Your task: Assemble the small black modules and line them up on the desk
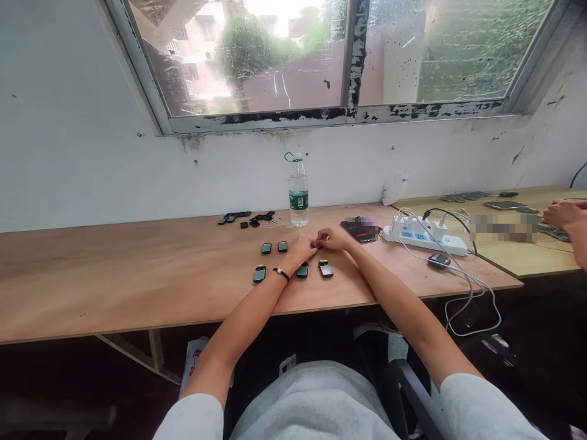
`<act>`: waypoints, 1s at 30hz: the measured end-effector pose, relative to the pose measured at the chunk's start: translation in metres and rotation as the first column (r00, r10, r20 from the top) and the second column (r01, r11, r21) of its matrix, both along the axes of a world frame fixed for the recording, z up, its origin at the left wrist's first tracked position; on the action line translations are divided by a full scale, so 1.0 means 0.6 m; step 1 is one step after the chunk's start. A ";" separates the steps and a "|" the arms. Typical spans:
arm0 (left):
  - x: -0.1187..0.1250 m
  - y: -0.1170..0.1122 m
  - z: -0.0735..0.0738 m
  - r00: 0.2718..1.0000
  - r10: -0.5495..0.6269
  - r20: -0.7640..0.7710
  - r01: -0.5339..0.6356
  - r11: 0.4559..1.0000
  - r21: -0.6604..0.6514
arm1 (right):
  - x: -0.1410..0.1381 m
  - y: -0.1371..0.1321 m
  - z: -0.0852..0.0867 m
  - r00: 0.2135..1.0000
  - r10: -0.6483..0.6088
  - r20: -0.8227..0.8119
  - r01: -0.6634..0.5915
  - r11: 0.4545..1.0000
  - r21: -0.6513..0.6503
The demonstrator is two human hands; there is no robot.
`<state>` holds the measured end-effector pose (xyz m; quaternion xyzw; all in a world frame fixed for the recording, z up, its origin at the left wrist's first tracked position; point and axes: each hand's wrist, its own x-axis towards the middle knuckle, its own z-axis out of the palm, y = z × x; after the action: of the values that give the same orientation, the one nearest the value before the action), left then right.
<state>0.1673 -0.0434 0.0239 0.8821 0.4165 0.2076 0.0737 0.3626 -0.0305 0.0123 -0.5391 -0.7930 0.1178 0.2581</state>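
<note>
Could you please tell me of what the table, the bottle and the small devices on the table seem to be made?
Table: probably plywood or similar board, fairly matt; brown, with faint grain-like streaks.
Bottle: likely clear plastic, glossy; see-through with bright highlights, though glass is possible.
Small devices: perhaps hard plastic, black at the edges; too small to judge the finish.

Ahead of me: upright green-labelled water bottle (299, 192) near the wall (220, 174). Dark phone (359, 230) to my right, then white power strip (424, 240), white cables (471, 286) drooping past the edge of my tabletop (114, 275). Smeared window (293, 73) above.
</note>
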 end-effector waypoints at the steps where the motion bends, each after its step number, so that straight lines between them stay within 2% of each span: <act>1: 0.001 -0.001 0.000 1.000 0.005 0.001 -0.005 1.000 0.000 | 0.002 0.001 0.001 1.000 0.008 0.010 -0.008 1.000 -0.007; 6: -0.002 0.003 -0.003 1.000 0.007 0.025 -0.007 1.000 -0.006 | 0.008 0.001 0.002 0.992 0.124 0.021 -0.123 0.992 -0.034; 11: -0.009 0.012 -0.006 0.986 -0.125 0.110 0.130 0.991 -0.033 | -0.002 0.000 -0.002 0.992 0.117 -0.039 -0.117 0.993 0.009; 13: -0.013 0.011 0.005 0.983 -0.107 0.151 0.117 0.991 -0.060 | -0.005 0.000 -0.004 0.995 0.097 -0.021 -0.097 0.995 -0.009; 16: -0.032 -0.004 0.037 0.976 -0.052 0.213 0.062 0.997 -0.041 | -0.006 0.000 -0.008 0.996 0.088 -0.003 -0.088 0.996 -0.013; 19: -0.085 -0.036 0.068 0.968 -0.021 0.251 0.011 0.999 0.038 | -0.006 -0.003 -0.006 0.997 0.073 -0.012 -0.073 0.997 -0.002; 21: -0.137 -0.065 0.077 0.967 0.017 0.253 -0.035 0.997 0.067 | -0.011 -0.008 0.003 0.997 0.050 -0.055 -0.048 0.998 0.030; 23: -0.193 -0.097 0.073 0.971 0.063 0.231 -0.080 0.995 0.062 | -0.025 -0.018 0.020 0.988 0.070 -0.139 -0.052 0.990 0.129; 26: -0.259 -0.139 0.045 0.967 0.156 0.202 -0.166 0.986 0.032 | -0.070 -0.038 0.052 0.952 0.196 -0.237 -0.118 0.944 0.307; 28: -0.280 -0.161 0.021 0.956 0.205 0.208 -0.213 0.977 0.017 | -0.115 -0.051 0.069 0.922 0.333 -0.196 -0.260 0.911 0.321; 30: -0.285 -0.175 0.000 0.944 0.267 0.192 -0.279 0.960 0.036 | -0.169 -0.059 0.076 0.880 0.470 -0.072 -0.438 0.861 0.258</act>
<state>-0.0036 -0.1481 0.0240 0.7946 0.5192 0.3099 0.0552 0.2614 -0.0660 0.0578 -0.2935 -0.8870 0.1167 0.3368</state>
